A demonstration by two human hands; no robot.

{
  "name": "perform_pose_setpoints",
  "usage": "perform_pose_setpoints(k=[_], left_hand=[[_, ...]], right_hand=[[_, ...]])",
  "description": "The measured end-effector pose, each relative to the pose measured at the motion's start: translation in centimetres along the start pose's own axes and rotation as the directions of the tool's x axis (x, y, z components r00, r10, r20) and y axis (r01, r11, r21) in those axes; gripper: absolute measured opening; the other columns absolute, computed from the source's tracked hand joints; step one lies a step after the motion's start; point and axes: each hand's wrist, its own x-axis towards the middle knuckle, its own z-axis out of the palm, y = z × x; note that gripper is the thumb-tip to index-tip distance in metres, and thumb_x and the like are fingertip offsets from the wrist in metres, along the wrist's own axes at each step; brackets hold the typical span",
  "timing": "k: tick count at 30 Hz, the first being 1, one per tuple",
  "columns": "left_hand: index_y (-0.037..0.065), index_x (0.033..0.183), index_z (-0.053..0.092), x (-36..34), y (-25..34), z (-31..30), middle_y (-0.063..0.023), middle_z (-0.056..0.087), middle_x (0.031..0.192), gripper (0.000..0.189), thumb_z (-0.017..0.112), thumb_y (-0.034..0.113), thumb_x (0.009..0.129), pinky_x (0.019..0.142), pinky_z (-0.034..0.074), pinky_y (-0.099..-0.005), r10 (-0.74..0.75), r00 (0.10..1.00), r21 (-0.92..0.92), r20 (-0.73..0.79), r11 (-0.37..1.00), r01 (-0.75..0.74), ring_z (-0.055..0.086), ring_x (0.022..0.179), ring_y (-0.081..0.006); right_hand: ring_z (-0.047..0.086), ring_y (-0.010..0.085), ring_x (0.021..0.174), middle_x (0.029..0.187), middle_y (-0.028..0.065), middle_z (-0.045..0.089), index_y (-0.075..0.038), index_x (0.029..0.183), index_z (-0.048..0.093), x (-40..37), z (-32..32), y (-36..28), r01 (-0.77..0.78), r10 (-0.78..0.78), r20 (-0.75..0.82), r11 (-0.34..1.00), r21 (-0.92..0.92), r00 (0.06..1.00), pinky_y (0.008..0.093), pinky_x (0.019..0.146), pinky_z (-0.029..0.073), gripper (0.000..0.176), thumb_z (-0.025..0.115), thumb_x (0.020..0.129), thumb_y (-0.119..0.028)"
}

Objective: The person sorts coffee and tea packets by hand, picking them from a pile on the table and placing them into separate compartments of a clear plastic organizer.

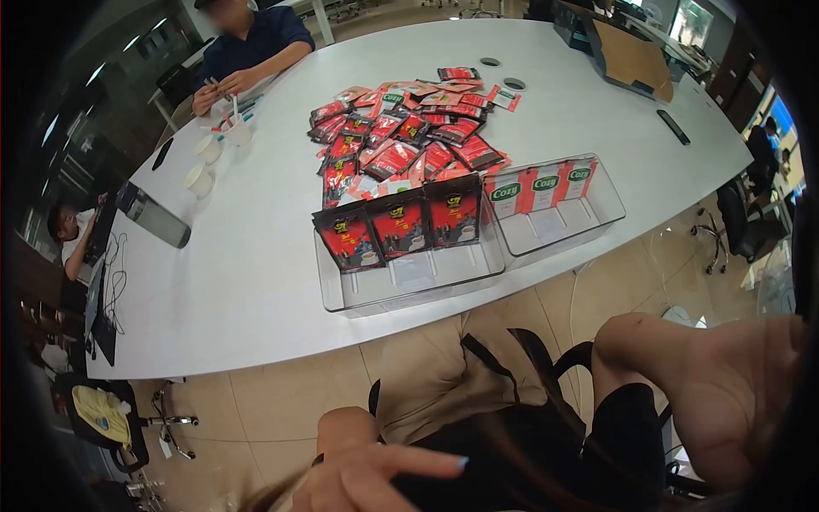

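1. Below, well short of the clear tray [409,288], the left hand [375,478] hangs with one finger out, holding nothing.
2. The right hand [725,401] sits lower-right of that tray; whether its fingers are apart I cannot tell.
3. The black sachets [399,226] stand upright in the tray, seemingly sorted by brand; the loose pile [409,136] lies just beyond it.

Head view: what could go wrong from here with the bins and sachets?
1. The near bin sits right at the edge of the table, so a careless reach could push it off.
2. The black sachets stand upright in one row against the bin's back wall, and a bump might tip them forward.
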Motion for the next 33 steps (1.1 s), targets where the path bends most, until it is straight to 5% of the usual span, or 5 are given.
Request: perform_pose_setpoints(k=[16, 19, 25, 28, 33], left_hand=[[0.024, 0.132, 0.042, 2.8, -5.0, 2.1, 0.0075, 0.051, 0.129, 0.036, 0.038, 0.042, 0.1, 0.095, 0.036, -0.0622, 0.465, 0.883, -0.101, -0.06, 0.878, -0.469, 0.045, 0.118, -0.0216], [0.021, 0.128, 0.046, 4.7, -4.6, 1.7, 0.0023, 0.053, 0.124, 0.033, 0.036, 0.037, 0.101, 0.095, 0.038, -0.0575, 0.11, 0.994, -0.154, 0.009, 0.982, -0.107, 0.047, 0.115, -0.0254], [0.006, 0.122, 0.052, 7.5, -9.4, 4.9, -0.0133, 0.058, 0.113, 0.055, 0.035, 0.053, 0.097, 0.088, 0.046, -0.0479, 0.089, 0.972, -0.596, 0.217, 0.801, 0.06, 0.056, 0.104, -0.0321], [-0.011, 0.117, 0.053, 5.8, -10.6, 10.7, -0.0221, 0.059, 0.112, 0.083, 0.028, 0.065, 0.094, 0.09, 0.044, -0.036, -0.009, 1.0, -0.849, 0.014, 0.528, 0.017, 0.056, 0.11, -0.0274], [-0.009, 0.118, 0.054, 4.8, -10.2, 10.4, -0.0206, 0.06, 0.112, 0.079, 0.027, 0.061, 0.095, 0.09, 0.044, -0.0363, -0.107, 0.916, -0.811, 0.387, 0.432, 0.394, 0.057, 0.108, -0.0265]], right_hand=[[0.05, 0.0206, 0.09, 0.102, 0.0029, 0.056, -0.019, 0.116, 0.058, 5.5, -1.7, 0.2, 0.171, -0.171, 0.035, 0.985, -0.005, 0.985, 0.0361, 0.078, 0.039, 0.032, 0.053, 0.089, -0.035], [0.05, 0.021, 0.09, 0.101, 0.0037, 0.056, -0.018, 0.115, 0.058, 6.2, -1.7, 0.3, 0.187, -0.187, 0.032, 0.982, 0.005, 0.982, 0.0364, 0.078, 0.039, 0.031, 0.053, 0.089, -0.033], [0.052, 0.022, 0.088, 0.099, 0.0054, 0.057, -0.016, 0.115, 0.057, 5.8, -2.4, 0.0, 0.195, -0.195, 0.031, 0.981, 0.01, 0.98, 0.0371, 0.077, 0.041, 0.03, 0.053, 0.089, -0.03], [0.052, 0.0224, 0.087, 0.098, 0.0062, 0.058, -0.015, 0.115, 0.057, 4.7, -2.6, -0.1, 0.198, -0.198, 0.014, 0.98, 0.025, 0.98, 0.0374, 0.077, 0.041, 0.03, 0.053, 0.088, -0.029], [0.054, 0.0232, 0.086, 0.097, 0.0076, 0.058, -0.013, 0.114, 0.056, 3.1, -2.0, 0.5, 0.161, -0.161, -0.001, 0.986, 0.053, 0.987, 0.038, 0.077, 0.042, 0.029, 0.053, 0.088, -0.026]])
